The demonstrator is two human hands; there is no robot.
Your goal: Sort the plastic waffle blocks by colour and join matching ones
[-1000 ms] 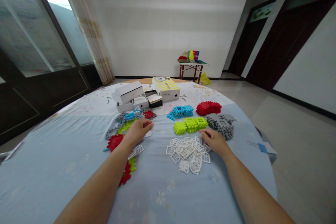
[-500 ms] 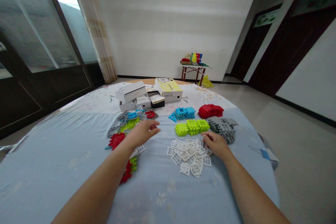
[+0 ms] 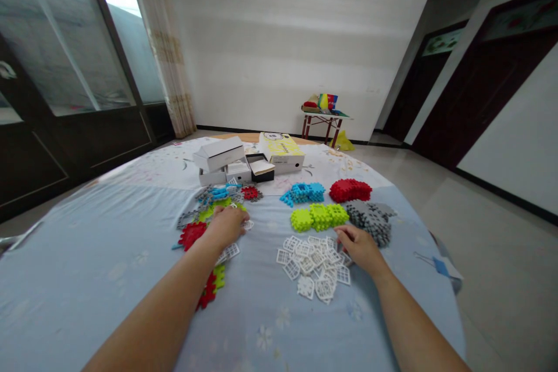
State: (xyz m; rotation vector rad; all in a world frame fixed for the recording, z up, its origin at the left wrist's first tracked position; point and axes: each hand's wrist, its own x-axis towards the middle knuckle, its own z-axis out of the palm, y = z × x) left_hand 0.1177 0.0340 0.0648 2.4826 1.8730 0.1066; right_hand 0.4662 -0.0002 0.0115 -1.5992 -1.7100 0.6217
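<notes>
My left hand (image 3: 226, 224) is curled, knuckles up, over a mixed pile of plastic pieces (image 3: 209, 209) in grey, blue, green, red and white. A white lattice piece (image 3: 247, 224) lies at its fingertips; what the fingers grip is hidden. My right hand (image 3: 360, 244) rests at the right edge of a heap of white lattice pieces (image 3: 311, 261), fingers stretched loosely toward it. Sorted stacks stand behind: green (image 3: 319, 217), blue (image 3: 304, 192), red (image 3: 350, 189) and grey (image 3: 371, 218).
Everything lies on a round table under a light blue floral cloth (image 3: 108, 267). White boxes (image 3: 220, 157), a small dark box (image 3: 261, 167) and a yellow box (image 3: 281, 150) sit at the far side. A small table (image 3: 325, 119) stands by the wall.
My left hand reached right with fingers out, then drew back onto the mixed pile and curled shut. My right hand stayed at the white heap. The view shifted slightly.
</notes>
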